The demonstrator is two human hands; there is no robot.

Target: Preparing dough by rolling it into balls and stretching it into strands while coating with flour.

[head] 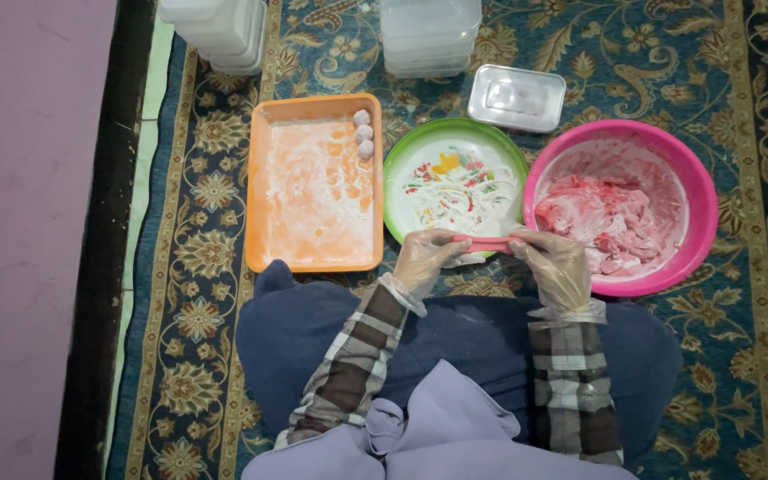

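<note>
Hands in thin clear gloves, both pinching a pink stick-like piece between them: left hand grips one end, right hand the other, right over the near edge of the green plate. Pink bowl of pink dough sits just right of the plate. Floury orange tray on the left has three small balls in its far corner. Clear tubs and a lidded box sit further back on the rug.
</note>
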